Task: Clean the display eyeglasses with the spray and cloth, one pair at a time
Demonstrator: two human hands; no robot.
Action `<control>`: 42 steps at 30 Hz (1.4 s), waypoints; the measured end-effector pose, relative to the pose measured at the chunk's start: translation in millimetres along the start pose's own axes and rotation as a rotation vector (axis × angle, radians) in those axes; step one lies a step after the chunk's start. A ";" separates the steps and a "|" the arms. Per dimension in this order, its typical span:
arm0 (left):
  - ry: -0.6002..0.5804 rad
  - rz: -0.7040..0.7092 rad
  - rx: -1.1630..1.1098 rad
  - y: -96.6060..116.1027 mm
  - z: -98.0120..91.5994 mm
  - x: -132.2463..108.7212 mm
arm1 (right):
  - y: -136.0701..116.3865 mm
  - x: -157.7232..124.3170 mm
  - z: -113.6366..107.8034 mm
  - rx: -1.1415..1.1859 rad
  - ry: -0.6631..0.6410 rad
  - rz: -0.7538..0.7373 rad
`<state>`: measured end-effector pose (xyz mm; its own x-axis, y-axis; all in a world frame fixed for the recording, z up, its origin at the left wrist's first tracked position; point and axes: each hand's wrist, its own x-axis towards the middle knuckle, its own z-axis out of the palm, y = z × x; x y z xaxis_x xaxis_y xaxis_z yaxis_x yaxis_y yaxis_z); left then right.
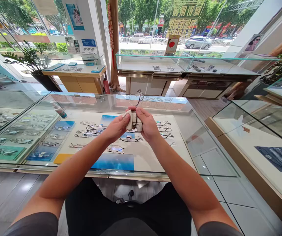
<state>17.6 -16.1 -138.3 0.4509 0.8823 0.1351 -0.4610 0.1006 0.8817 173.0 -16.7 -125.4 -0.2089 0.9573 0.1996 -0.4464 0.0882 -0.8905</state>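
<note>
Above the glass counter, my two hands meet around a pair of eyeglasses (136, 98) and a pale cloth (130, 120). One thin-rimmed lens stands up beyond my fingers; the rest of the frame is largely covered by fingers and cloth. My left hand (116, 127) is closed, pinching the cloth between thumb and fingers. Also closed, my right hand (149, 125) grips the eyeglasses at the right side, with part of the cloth bunched against its fingers. Below them, inside the glass counter (151, 175), lie several rows of eyeglass frames.
A white spray bottle (58, 109) stands on the counter at the left. Another glass case (251, 131) borders the right side. Farther back are more display cases (153, 67), a wooden post (113, 49), a potted plant (41, 65) and windows facing the street.
</note>
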 end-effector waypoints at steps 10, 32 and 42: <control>0.117 -0.004 0.003 1.4 -0.2 0.5 | 1.3 -2.6 3.5 -0.053 -0.036 -0.025; 0.254 0.120 0.122 0.9 9.0 -1.1 | -4.7 -14.8 13.5 -0.240 -0.068 -0.121; 0.231 0.110 0.090 6.3 13.7 -4.3 | -8.1 -14.9 16.9 -0.147 -0.041 -0.142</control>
<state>23.2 -25.6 -127.2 0.2108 0.9682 0.1347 -0.4235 -0.0337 0.9053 165.0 -36.3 -114.2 -0.1899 0.9205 0.3414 -0.3427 0.2637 -0.9017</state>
